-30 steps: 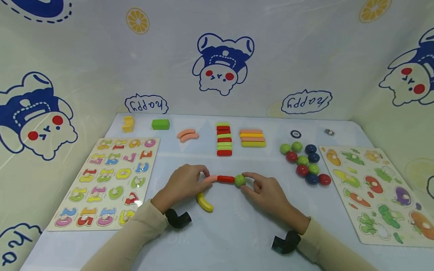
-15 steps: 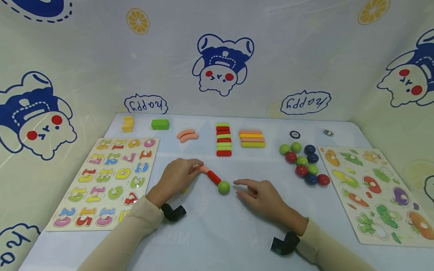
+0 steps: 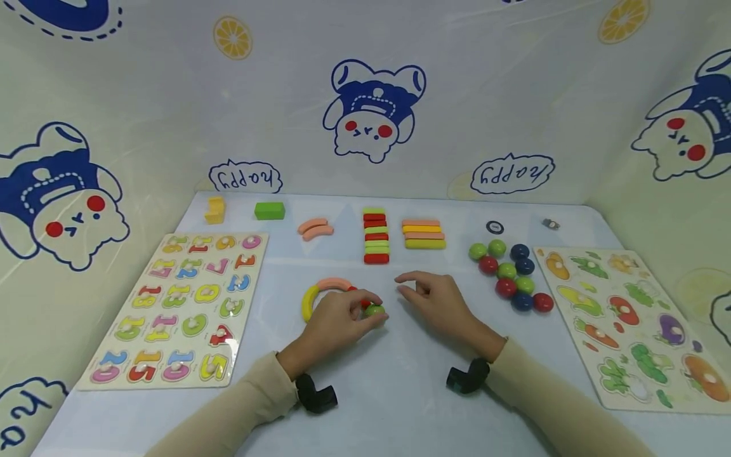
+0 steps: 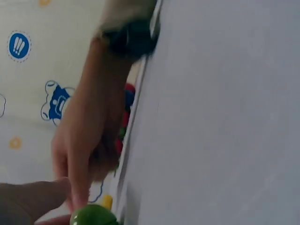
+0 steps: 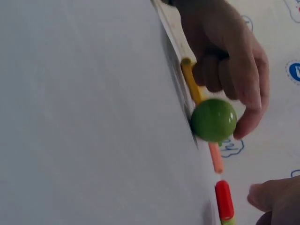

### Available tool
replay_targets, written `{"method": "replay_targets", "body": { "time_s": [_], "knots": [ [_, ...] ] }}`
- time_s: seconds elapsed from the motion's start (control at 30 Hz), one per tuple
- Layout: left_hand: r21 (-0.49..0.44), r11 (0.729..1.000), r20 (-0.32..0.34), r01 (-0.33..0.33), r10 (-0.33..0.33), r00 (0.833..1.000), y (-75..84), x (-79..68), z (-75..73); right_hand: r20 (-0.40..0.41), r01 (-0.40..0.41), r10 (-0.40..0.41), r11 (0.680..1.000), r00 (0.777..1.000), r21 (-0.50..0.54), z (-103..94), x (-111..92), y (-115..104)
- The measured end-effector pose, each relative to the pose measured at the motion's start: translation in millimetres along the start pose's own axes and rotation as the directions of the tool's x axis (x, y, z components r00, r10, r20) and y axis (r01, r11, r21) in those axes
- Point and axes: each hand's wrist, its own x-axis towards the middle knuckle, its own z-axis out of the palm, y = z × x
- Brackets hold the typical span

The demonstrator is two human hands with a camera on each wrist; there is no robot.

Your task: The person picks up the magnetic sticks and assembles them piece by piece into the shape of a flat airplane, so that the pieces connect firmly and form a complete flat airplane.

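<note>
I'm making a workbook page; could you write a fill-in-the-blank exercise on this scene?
The green ball is nearest the person's ____ hand.
The arc ends, opposite that ball, in a ____ piece.
The loose balls beside the vegetable board are green, red and ____.
Missing words: left; yellow; blue.

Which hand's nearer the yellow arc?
Left. The left hand is beside the yellow arc; the right hand is farther off, beyond the green ball at the left hand.

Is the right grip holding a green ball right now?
No, the head view shows the right grip with nothing in it, and the nearest green ball is plainly apart from it.
</note>
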Motion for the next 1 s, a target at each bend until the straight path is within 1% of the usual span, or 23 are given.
{"method": "replay_targets", "body": {
  "time_s": [0.1, 0.17, 0.27, 0.33, 0.53, 0.7, 0.83, 1.0],
  "knots": [
    [0.024, 1.000, -0.029, -0.017, 0.017, 0.999, -2.1, -4.0, 7.4, -0.035, 0.011, -0.011, 1.000, 0.999, 0.005, 4.1, 21.1, 2.4],
    [0.042, 0.999, -0.045, -0.026, 0.028, 0.999, -5.0, -5.8, 11.0, -0.050, 0.041, -0.041, 0.999, 0.998, -0.004, 8.4, 33.6, 5.3],
    [0.058, 0.997, -0.051, -0.041, 0.044, 0.998, -7.9, -7.6, 15.1, -0.074, 0.076, -0.076, 0.997, 0.994, -0.014, 13.7, 46.3, 9.3],
    [0.066, 0.997, -0.049, -0.050, 0.053, 0.997, -8.1, -8.2, 16.8, -0.084, 0.077, -0.078, 0.997, 0.993, -0.026, 16.3, 51.1, 11.5],
    [0.075, 0.996, -0.039, -0.049, 0.052, 0.998, -5.0, -7.7, 16.7, -0.094, 0.042, -0.050, 0.996, 0.994, -0.083, 18.1, 52.8, 12.3],
    [0.045, 0.998, -0.040, -0.047, 0.049, 0.998, -6.1, -8.2, 15.9, -0.090, 0.039, -0.049, 0.993, 0.995, -0.116, 19.4, 53.0, 12.6],
    [0.041, 0.998, -0.071, -0.049, 0.052, 0.996, -8.5, -8.6, 15.4, -0.102, 0.036, -0.049, 0.992, 0.994, -0.124, 20.9, 53.8, 14.5],
    [0.091, 0.995, -0.131, -0.045, 0.057, 0.990, -13.5, -8.0, 15.1, -0.110, 0.028, -0.043, 0.990, 0.993, -0.137, 21.6, 55.2, 16.3]
  ]
}}
